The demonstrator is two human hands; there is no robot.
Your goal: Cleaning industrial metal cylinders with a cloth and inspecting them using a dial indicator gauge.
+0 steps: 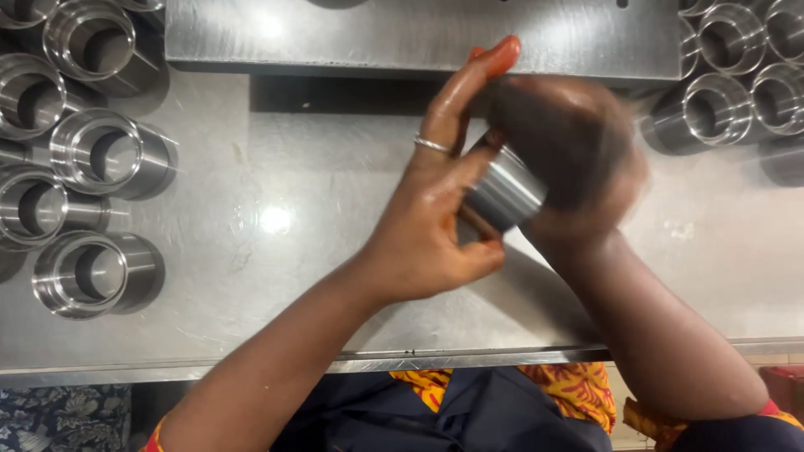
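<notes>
A shiny steel cylinder (505, 192) is held between both hands above the metal table (276, 276). My left hand (440, 209), with a ring on one finger, grips its near side, forefinger stretched upward. My right hand (569, 155) covers the cylinder's far end and is blurred by motion, so its exact grip is unclear.
Several hollow steel sleeves lie on their sides at the left (100, 155) and several more stand at the top right (716, 109). A thick steel block (419, 33) runs along the back of the table. The table's front edge (377, 364) is close to my body.
</notes>
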